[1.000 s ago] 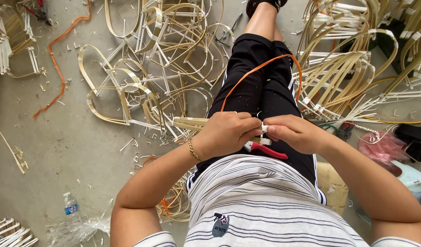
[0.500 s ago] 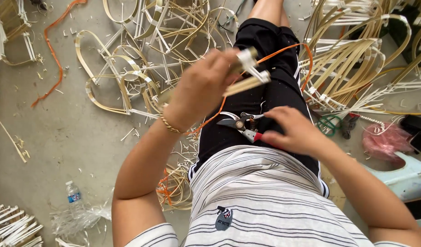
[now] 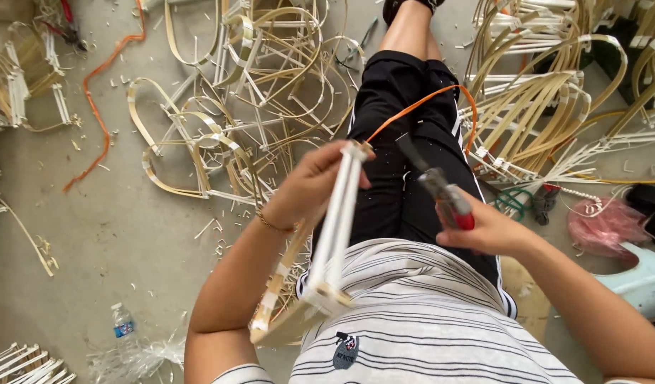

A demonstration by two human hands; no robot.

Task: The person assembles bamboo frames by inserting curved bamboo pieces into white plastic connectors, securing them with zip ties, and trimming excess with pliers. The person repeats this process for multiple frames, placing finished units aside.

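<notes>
pale bamboo frame [image 3: 334, 235] held upright, red-handled pliers [image 3: 445, 195]

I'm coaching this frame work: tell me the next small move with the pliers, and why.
Probably bring the pliers in the right hand across to the frame's top end, which the left hand holds up; their tip sits apart from it.

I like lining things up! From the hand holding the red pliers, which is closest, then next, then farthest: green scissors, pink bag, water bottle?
From the right hand:
1. Green scissors, just beside it on the floor.
2. Pink bag, farther out on that side.
3. Water bottle, far across, lower left.
</notes>
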